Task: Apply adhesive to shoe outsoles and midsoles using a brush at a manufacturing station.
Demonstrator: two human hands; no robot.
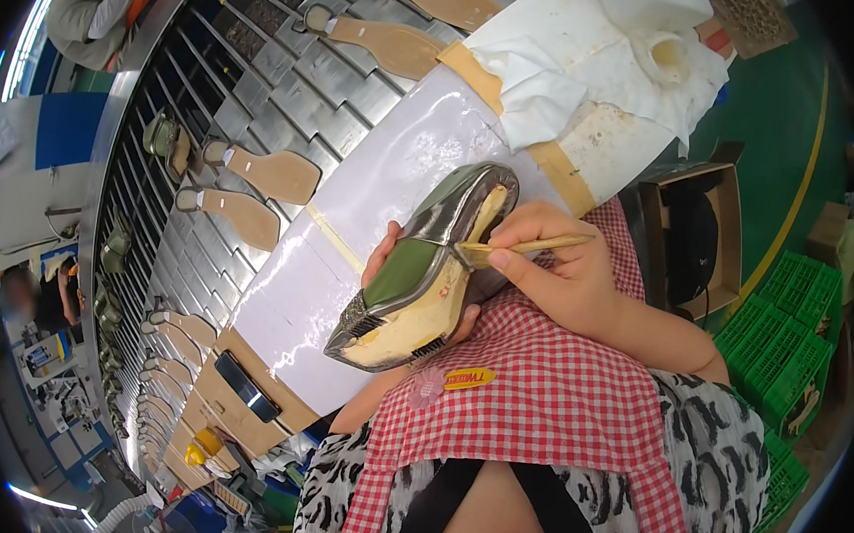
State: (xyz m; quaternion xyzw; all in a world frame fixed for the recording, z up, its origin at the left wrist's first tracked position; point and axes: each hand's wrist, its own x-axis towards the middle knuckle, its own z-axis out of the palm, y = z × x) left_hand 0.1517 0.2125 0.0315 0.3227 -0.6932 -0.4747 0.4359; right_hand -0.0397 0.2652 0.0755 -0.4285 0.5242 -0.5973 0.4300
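Two bare hands hold one item each, as seen from beside the tabletop [396,146]. Work item: a green shoe [402,270] with dark, shiny trim, positioned above the lap at the near edge of the tabletop, tilted so that its pale underside faces the wearer of the red checked apron [507,391].

Left hand [380,254]: supports the shoe from behind. Its visible fingers clamp the far side and the lower edge; the palm is hidden. This grip appears chosen to leave the underside uncovered and to brace the shoe against the brush.

Right hand [570,272]: fingers are closed together on the handle of a slim brush [552,244], pencil fashion. The short grip near the bristles probably gives fine control along the edge, where the tip meets the shoe.

Surroundings: a white container [667,56], open-mouthed, and a crumpled white cloth [539,86] lie toward the right-hand end of the tabletop, presumably for easy reach on the brush side. Brown soles [273,174] lie spaced on the metal conveyor [307,70] beyond, an arrangement that likely keeps pieces separate. A dark flat device [245,385] rests at the left end, well apart from the brush.
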